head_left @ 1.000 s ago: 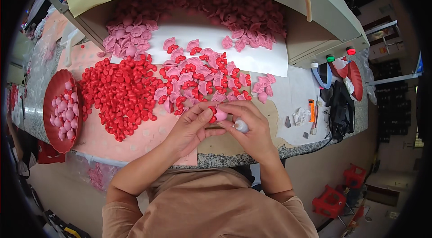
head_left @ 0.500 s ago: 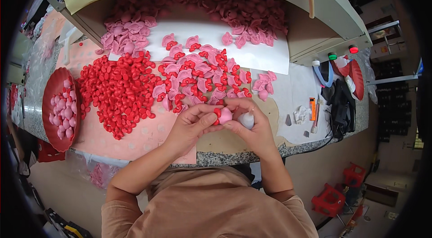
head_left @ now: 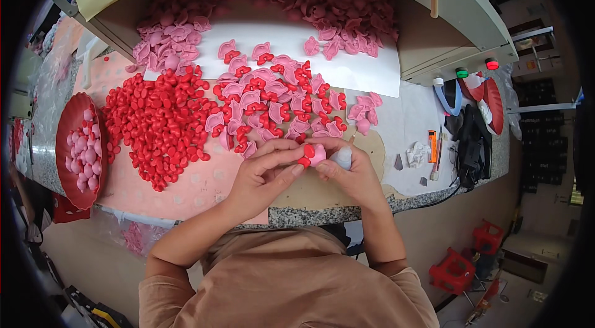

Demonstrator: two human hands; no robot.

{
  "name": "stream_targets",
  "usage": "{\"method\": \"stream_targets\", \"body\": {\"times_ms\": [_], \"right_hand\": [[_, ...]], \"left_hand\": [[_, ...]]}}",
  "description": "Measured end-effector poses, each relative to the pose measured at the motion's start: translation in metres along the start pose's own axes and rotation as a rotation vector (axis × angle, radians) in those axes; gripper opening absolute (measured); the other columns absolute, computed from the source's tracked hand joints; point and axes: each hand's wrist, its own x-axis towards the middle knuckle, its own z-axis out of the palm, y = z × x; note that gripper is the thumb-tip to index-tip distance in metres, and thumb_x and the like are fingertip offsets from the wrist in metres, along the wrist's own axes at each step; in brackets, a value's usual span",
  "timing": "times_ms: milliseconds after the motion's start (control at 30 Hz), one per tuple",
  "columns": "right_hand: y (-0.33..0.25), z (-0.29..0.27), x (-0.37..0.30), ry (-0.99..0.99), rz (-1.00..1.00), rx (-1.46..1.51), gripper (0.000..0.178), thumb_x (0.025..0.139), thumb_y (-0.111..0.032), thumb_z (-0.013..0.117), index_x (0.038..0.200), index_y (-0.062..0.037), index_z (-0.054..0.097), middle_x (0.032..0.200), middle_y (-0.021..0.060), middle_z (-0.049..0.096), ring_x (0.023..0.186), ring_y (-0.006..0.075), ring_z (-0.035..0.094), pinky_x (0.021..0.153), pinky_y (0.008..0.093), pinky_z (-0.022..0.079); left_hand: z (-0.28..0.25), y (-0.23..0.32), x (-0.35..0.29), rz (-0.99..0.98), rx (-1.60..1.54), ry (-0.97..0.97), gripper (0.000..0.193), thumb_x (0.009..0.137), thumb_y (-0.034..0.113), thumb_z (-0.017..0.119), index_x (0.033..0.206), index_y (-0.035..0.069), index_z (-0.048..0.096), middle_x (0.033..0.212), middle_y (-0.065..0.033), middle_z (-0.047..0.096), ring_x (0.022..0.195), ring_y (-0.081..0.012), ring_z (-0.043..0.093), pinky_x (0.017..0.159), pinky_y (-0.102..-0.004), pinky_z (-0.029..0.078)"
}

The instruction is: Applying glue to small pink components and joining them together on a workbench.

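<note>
Red and pink meet between two bare hands just below the centre of the frame. Pinched at the fingertips of the left hand [head_left: 263,170] is a small red piece [head_left: 307,157], set against a rounded pink piece [head_left: 318,154] on its right side. The left forearm comes up from the lower left, slanting toward the middle; its wrist is nearly straight, the fingers are bent over the top and the thumb presses from below.

From the lower right, the right forearm rises more steeply to the right hand [head_left: 362,182], which turns inward. Its grip does double work: the index finger reaches over the pink piece with the thumb beneath, while a small pale bottle [head_left: 342,157] sits tucked between thumb and fingers, its thin tip pointing to the upper right. Both elbows are bent and spread beside the body.

Under the hands lies brown paper [head_left: 325,195] on the speckled stone tabletop [head_left: 304,218]. Just above them spreads a cluster of pink-and-red pieces [head_left: 250,99]. Left of centre is a heap of red pieces [head_left: 158,126], and at the far left a scalloped red bowl [head_left: 64,161] holds round pink pieces [head_left: 87,149].
</note>
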Motion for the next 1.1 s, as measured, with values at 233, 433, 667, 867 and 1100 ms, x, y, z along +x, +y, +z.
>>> {"method": "stream_targets", "body": {"times_ms": [233,433,667,867,1100], "right_hand": [[0.005,0.006,0.005,0.015,-0.001,-0.036,0.036,0.082,-0.012,0.066,0.114,-0.0035,0.055,0.096,-0.0004,0.059,0.079,0.0051,0.052,0.068,0.0211,0.044],[0.002,0.015,0.002,0.024,-0.056,-0.013,0.032,0.081,-0.009,0.066,0.111,-0.0040,0.056,0.101,0.0015,0.058,0.090,0.0086,0.053,0.077,0.0242,0.044],[-0.011,0.019,0.001,0.050,-0.312,-0.392,0.033,0.069,0.000,0.071,0.100,-0.0017,0.060,0.101,0.0079,0.059,0.091,0.0155,0.057,0.077,0.0271,0.046],[-0.011,0.019,0.007,0.085,-0.481,-0.562,0.037,0.063,-0.002,0.075,0.098,-0.0033,0.062,0.097,0.0092,0.061,0.087,0.0196,0.060,0.075,0.0295,0.048],[-0.019,0.023,0.018,0.053,-0.587,-0.510,0.037,0.063,-0.007,0.079,0.096,-0.0037,0.064,0.098,0.0085,0.058,0.090,0.0202,0.058,0.078,0.0302,0.047]], "left_hand": [[-0.002,-0.002,0.005,0.041,-0.077,-0.016,0.035,0.080,-0.009,0.058,0.113,0.001,0.056,0.116,-0.0079,0.046,0.107,-0.0152,0.053,0.089,-0.0267,0.050],[-0.004,0.006,0.002,0.037,-0.114,-0.010,0.035,0.077,-0.008,0.063,0.111,0.001,0.056,0.115,-0.0091,0.046,0.108,-0.0177,0.053,0.092,-0.0310,0.049],[-0.002,0.010,0.005,0.029,-0.266,-0.011,0.033,0.076,-0.007,0.065,0.107,0.003,0.056,0.113,-0.0078,0.045,0.108,-0.0170,0.052,0.093,-0.0323,0.048],[-0.006,0.011,0.010,0.043,-0.110,-0.069,0.028,0.080,-0.007,0.061,0.105,0.003,0.058,0.109,-0.0060,0.045,0.106,-0.0161,0.052,0.093,-0.0319,0.047],[-0.012,0.011,0.011,0.108,-0.236,-0.026,0.023,0.081,-0.006,0.060,0.101,0.005,0.059,0.107,-0.0068,0.049,0.103,-0.0165,0.054,0.088,-0.0310,0.048]]}}
